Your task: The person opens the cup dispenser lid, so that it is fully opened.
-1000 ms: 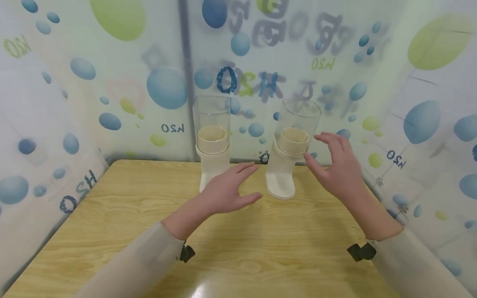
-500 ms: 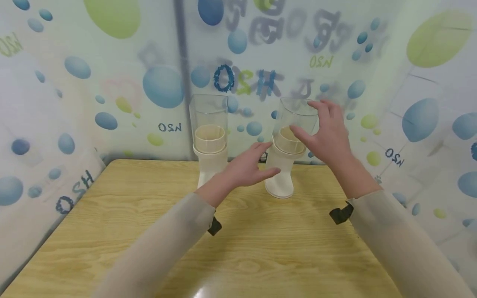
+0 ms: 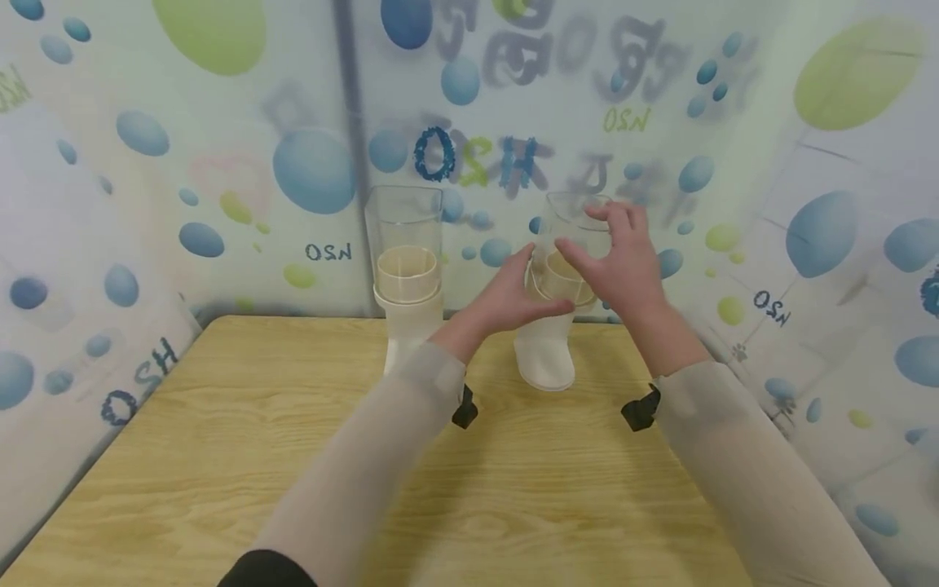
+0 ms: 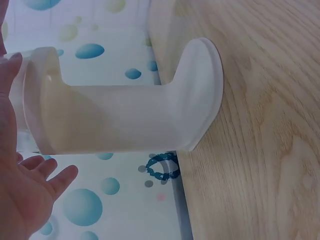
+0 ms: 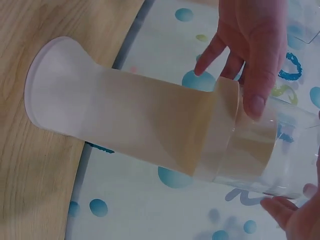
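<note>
In the head view, two clear, open-topped containers stand in white stands, each with a beige ring inside. My hands are both at the right container. My left hand is low on its left, thumb across the front of the stand's collar, fingers spread behind. In the right wrist view that thumb lies over the collar and clear wall. My right hand is round the upper right of the container, thumb in front, fingertips by the rim; firm contact cannot be made out. The right stand rests upright on the table.
The left container and its stand are beside my left forearm, close to the back edge of the wooden table. Walls printed with bubbles rise behind and on both sides. A black wrist camera sits under my left cuff.
My left hand has moved right and up, from the gap between the stands to the right container. My right hand has risen and come left around its upper part. The containers stay put.
</note>
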Motion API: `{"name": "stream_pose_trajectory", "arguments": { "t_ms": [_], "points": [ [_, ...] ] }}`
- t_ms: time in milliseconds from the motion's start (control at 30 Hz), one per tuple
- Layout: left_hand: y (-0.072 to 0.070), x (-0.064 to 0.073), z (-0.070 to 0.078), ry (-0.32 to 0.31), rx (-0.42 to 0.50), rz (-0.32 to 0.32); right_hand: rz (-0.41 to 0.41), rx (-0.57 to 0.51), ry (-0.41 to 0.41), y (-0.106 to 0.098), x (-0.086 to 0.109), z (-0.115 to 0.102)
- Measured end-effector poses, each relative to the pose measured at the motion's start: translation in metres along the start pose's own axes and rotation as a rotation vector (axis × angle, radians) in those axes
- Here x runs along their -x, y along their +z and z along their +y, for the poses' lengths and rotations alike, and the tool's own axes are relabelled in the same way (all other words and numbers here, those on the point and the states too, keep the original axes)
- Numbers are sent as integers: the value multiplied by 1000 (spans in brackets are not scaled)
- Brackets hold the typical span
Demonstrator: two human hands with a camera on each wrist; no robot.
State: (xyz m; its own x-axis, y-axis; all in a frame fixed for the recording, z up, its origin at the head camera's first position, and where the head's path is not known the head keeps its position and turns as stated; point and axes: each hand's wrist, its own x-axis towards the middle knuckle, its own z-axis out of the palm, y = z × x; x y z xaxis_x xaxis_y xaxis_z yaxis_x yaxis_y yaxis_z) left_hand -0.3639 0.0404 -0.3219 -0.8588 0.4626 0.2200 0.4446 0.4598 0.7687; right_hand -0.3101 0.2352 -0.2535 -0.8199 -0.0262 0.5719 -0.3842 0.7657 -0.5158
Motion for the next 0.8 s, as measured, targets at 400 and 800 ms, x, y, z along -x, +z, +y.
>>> {"name": "stream_pose_trajectory", "arguments": {
  "t_ms": [400,800],
  "points": [
    [17,-8,-2,-4,65,73,42,-134,17,8,2,8],
    [38,3,6,9,17,221,39,-245,-3,2,9,14]
  ]
}}
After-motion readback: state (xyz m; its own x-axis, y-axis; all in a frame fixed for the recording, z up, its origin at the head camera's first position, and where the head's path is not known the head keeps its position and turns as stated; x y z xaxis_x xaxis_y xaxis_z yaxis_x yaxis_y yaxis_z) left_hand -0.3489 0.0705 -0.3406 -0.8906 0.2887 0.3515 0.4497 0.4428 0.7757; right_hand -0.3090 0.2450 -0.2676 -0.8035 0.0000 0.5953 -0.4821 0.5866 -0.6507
